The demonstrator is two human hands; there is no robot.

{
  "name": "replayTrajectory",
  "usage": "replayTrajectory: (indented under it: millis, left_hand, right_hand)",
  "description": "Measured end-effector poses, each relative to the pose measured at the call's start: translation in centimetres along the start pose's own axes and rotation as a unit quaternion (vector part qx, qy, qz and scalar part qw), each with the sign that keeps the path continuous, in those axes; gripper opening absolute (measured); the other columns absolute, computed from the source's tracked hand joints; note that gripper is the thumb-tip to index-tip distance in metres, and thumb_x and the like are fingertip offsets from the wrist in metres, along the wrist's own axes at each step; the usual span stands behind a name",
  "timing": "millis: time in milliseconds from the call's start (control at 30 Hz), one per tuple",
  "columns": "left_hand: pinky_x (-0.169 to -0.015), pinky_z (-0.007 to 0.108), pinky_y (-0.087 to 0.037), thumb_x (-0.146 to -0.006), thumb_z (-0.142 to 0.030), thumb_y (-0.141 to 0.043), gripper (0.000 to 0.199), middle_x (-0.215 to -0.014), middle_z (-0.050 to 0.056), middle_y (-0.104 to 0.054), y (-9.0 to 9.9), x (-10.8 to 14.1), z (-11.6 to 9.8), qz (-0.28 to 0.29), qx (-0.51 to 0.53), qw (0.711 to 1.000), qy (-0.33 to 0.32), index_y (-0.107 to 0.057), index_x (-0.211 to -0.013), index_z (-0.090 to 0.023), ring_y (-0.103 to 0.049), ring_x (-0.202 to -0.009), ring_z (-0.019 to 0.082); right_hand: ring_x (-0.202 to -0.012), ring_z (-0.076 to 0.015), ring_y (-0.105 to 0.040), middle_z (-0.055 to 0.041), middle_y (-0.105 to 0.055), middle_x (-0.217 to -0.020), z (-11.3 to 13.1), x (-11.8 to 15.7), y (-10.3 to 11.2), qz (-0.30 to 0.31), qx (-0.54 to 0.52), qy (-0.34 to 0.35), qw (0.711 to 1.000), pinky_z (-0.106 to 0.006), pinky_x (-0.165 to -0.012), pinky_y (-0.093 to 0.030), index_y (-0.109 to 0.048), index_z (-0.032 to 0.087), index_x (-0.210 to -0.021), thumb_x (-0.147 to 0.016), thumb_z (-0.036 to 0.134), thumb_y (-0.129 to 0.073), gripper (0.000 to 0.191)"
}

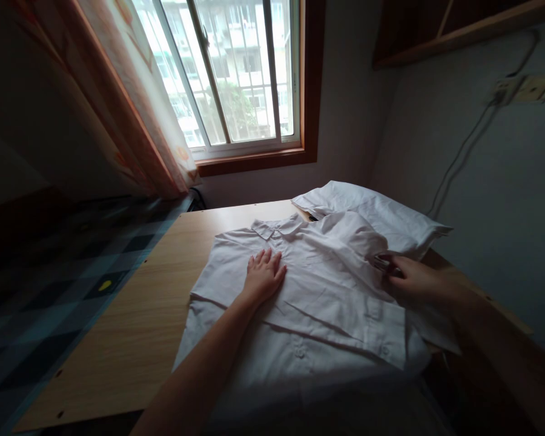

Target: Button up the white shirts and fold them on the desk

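A white button-up shirt (pixel 300 339) lies spread on a wooden board, its collar toward the window and one sleeve laid across the front, cuff at the right. My left hand (pixel 266 275) rests flat on the shirt's chest below the collar, fingers stretched out. At the shirt's right side, my right hand (pixel 406 275) pinches a bunched fold of the white fabric, lifting it a little. The fingertips of that hand are partly in shadow. Behind it, more white cloth (pixel 363 203) lies at the far right of the board.
The light wooden board (pixel 149 297) has small holes along its edge. To the left is a dark checked bed cover (pixel 63 284). A window (pixel 236 79) with an orange-patterned curtain (pixel 140 103) stands behind. A cable (pixel 456 154) runs down the right wall from a socket.
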State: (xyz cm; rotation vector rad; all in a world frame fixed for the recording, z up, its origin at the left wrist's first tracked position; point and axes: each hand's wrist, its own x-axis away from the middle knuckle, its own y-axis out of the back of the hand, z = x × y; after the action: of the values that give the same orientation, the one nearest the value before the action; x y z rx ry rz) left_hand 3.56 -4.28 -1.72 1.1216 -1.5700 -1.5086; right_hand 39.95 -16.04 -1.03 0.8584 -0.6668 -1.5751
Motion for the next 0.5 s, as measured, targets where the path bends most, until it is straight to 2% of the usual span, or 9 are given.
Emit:
replayTrajectory:
  millis: [100,167,333,400,500]
  left_hand:
    - [-0.12,0.05,-0.018,-0.098,-0.05,-0.032,0.055,-0.157,0.01,-0.036,-0.1,0.0,0.0,-0.001,0.002,1.0,0.001,-0.044,-0.146,-0.024,-0.027,-0.147,0.029]
    - [-0.119,0.051,-0.018,-0.098,-0.05,-0.032,0.056,-0.157,0.01,-0.036,-0.1,0.0,0.1,-0.002,0.003,1.0,-0.001,-0.044,-0.146,-0.024,-0.027,-0.146,0.029]
    - [-0.12,0.05,-0.018,-0.098,-0.05,-0.031,0.055,-0.156,0.01,-0.036,-0.1,0.1,0.1,-0.003,-0.002,1.0,-0.002,-0.045,-0.145,-0.024,-0.028,-0.146,0.028]
    - [-0.12,0.05,-0.018,-0.099,-0.05,-0.031,0.056,-0.157,0.01,-0.036,0.0,0.1,0.1,-0.002,-0.003,1.0,0.0,-0.045,-0.146,-0.024,-0.028,-0.146,0.028]
    - [-0.119,0.051,-0.019,-0.099,-0.049,-0.032,0.055,-0.157,0.01,-0.036,0.1,0.1,0.0,0.0,-0.003,1.0,0.001,-0.045,-0.146,-0.024,-0.028,-0.146,0.029]
  right_hand:
    - [-0.077,-0.0225,-0.066,-0.009,-0.069,-0.091,-1.3,1.3,-0.1,0.049,0.077,-0.002,0.996,-0.03,-0.066,-0.049,-0.072,0.019,-0.09,-0.078,0.04,-0.061,0.026]
    - [-0.08,-0.0235,-0.066,-0.0099,-0.069,-0.093,-1.3,1.6,-0.5,0.04,0.103,-0.02,0.994,-0.03,-0.067,-0.047,-0.071,0.019,-0.092,-0.081,0.041,-0.058,0.028]
    - [-0.074,-0.0219,-0.066,-0.0069,-0.071,-0.083,1.3,1.7,-0.7,0.069,0.099,-0.051,0.991,-0.028,-0.06,-0.041,-0.068,0.02,-0.086,-0.086,0.035,-0.05,0.023]
    - [-0.072,-0.021,-0.065,-0.0061,-0.07,-0.08,2.5,1.7,0.3,0.036,0.122,-0.039,0.991,-0.028,-0.057,-0.038,-0.065,0.021,-0.081,-0.086,0.034,-0.048,0.022]
    - [-0.073,-0.0227,-0.063,-0.0078,-0.068,-0.083,3.8,1.1,3.2,-0.113,0.195,-0.015,0.974,-0.03,-0.059,-0.038,-0.061,0.021,-0.082,-0.084,0.031,-0.048,0.016]
